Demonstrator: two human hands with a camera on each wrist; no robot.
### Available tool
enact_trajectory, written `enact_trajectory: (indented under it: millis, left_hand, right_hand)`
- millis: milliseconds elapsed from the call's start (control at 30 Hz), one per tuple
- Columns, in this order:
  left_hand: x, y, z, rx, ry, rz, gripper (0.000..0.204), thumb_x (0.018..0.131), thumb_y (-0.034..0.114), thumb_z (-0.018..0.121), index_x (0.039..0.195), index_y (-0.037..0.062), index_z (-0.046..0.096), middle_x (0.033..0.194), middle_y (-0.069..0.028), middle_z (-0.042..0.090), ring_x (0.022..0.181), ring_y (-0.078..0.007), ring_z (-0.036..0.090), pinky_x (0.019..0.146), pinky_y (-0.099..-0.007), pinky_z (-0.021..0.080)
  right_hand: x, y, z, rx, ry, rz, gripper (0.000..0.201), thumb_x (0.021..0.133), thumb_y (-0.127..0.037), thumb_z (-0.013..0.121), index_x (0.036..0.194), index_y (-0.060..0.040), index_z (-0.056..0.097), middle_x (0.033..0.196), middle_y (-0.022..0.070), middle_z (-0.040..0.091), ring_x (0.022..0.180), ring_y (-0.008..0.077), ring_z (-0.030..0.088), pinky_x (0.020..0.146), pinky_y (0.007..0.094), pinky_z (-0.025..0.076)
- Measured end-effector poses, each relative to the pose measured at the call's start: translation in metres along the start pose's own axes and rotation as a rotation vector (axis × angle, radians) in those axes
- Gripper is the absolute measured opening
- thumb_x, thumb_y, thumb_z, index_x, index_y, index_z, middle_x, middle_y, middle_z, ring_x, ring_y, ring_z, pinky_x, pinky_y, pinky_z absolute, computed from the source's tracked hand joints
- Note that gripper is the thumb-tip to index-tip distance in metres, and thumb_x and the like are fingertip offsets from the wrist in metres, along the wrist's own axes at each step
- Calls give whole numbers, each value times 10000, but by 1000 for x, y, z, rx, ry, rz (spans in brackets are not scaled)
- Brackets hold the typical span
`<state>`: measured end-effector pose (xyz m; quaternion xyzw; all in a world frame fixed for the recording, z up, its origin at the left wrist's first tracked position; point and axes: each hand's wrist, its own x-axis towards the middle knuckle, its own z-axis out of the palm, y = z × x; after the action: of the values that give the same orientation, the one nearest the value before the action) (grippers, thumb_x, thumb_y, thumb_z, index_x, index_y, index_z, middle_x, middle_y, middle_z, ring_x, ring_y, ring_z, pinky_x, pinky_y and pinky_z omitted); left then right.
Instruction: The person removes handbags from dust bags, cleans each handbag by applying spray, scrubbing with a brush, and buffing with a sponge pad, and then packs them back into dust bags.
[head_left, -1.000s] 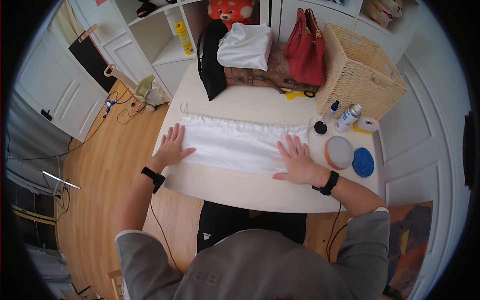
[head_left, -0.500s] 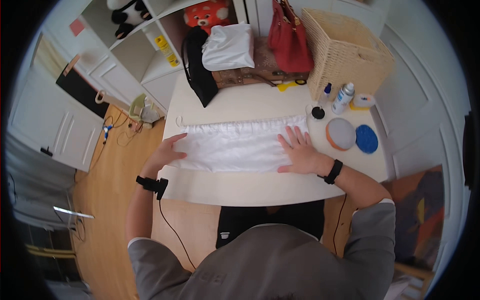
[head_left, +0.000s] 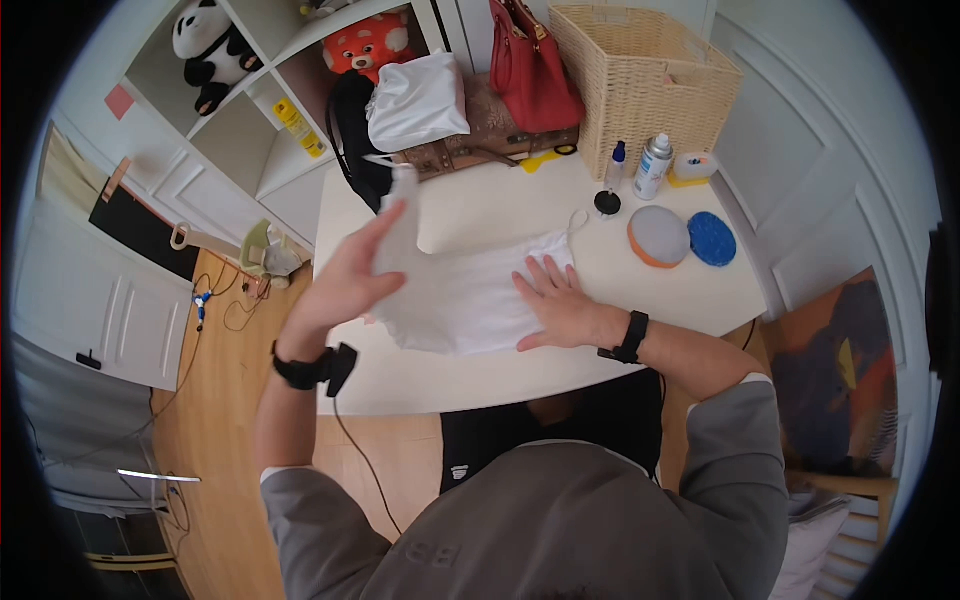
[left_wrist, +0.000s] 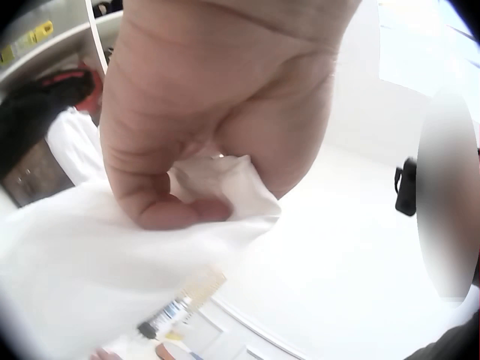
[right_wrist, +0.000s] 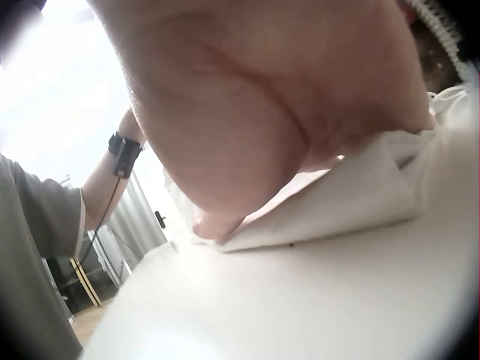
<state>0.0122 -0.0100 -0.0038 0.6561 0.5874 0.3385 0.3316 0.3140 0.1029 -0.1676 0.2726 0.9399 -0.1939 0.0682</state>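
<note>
A white drawstring bag (head_left: pixel 460 300) lies partly on the pale table (head_left: pixel 480 383), its left end raised and folding up off the surface. My left hand (head_left: pixel 352 278) holds that raised end. In the left wrist view, curled fingers and thumb pinch the white cloth (left_wrist: pixel 67 262). My right hand (head_left: pixel 568 312) rests spread over the right part of the bag, fingers straight and pointing toward the gathered edge. From the right wrist view, its palm (right_wrist: pixel 247 112) sits low over the folded fabric (right_wrist: pixel 337 206). A thin drawstring loop sticks out at the bag's far right corner.
Right of the bag are a grey-and-orange round pad (head_left: pixel 658 237), a blue disc (head_left: pixel 712 238), a spray can (head_left: pixel 654 166) and a small spray bottle (head_left: pixel 614 165). Behind stand a wicker basket (head_left: pixel 640 105), a red handbag (head_left: pixel 535 75) and a brown case (head_left: pixel 490 128) under white cloth.
My left hand went from lying flat at the bag's left edge to gripping it, and lifted that end up and rightward. The right hand stays spread on the bag. The head view has shifted.
</note>
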Motion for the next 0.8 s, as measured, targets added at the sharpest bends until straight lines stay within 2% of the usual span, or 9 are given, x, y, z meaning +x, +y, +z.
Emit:
enact_trajectory:
  millis: [167,200,233,267,333,433,600,667,800]
  left_hand:
    - [46,1,90,179,-46,57,899,831,-1,644,1635,-103,254,1626,-340,411,1564,-352,377,1268,-344,288]
    - [53,5,106,170,-38,53,899,831,-1,644,1635,-103,254,1626,-340,411,1564,-352,377,1268,-344,288]
    - [62,9,120,171,-84,-2,901,834,1,633,1635,-111,236,1625,-354,399,1528,-368,422,1251,-346,323]
    - [70,11,133,174,-135,-56,903,837,3,622,1635,-118,217,1625,-367,387,1491,-384,467,1235,-349,358]
    - [87,6,157,194,-177,-71,901,851,26,650,1636,-105,228,1626,-371,379,1414,-378,532,1182,-355,420]
    - [92,0,179,148,-270,-106,900,873,79,716,1638,-61,262,1608,-366,401,1262,-350,632,1066,-364,521]
    - [54,-20,155,-31,-189,-25,825,884,153,804,1593,32,401,1574,-315,459,1167,-304,680,964,-361,576]
    - [27,-38,130,309,-125,188,731,855,108,803,1518,46,502,1583,-263,467,1211,-344,660,1006,-403,565]
    - [-26,-49,112,582,-12,246,673,821,113,807,1447,39,572,1591,-230,475,1262,-381,631,1016,-431,558]
  right_hand:
    - [-25,22,-48,10,64,-9,981,929,-516,752,1629,19,322,1689,335,264,1596,482,220,1277,628,209]
    - [-36,30,-55,-9,166,9,864,924,-452,766,1556,29,426,1612,318,391,1534,467,336,1253,595,278]
    - [-44,38,-61,-27,271,26,751,919,-388,779,1484,39,530,1536,300,517,1471,453,452,1229,562,347]
    - [-51,44,-67,-28,265,26,751,919,-388,779,1484,39,530,1536,300,517,1471,453,452,1229,562,347]
    - [-63,56,-71,161,332,46,533,873,-269,806,1285,40,669,1315,244,680,1240,439,631,1099,517,481]
    - [-68,68,-54,158,494,56,423,859,-202,806,1198,32,706,1186,214,724,1091,413,688,994,482,532]
    - [-67,51,-50,104,483,-70,491,869,-178,801,1294,25,662,1332,239,651,1250,418,612,1073,482,489]
    - [-59,43,-46,124,429,-120,545,873,-179,802,1353,21,636,1418,258,605,1329,430,565,1121,480,464]
    - [-38,33,-39,-24,362,-317,645,847,-222,841,1405,-6,600,1519,268,494,1404,447,479,1160,481,407]
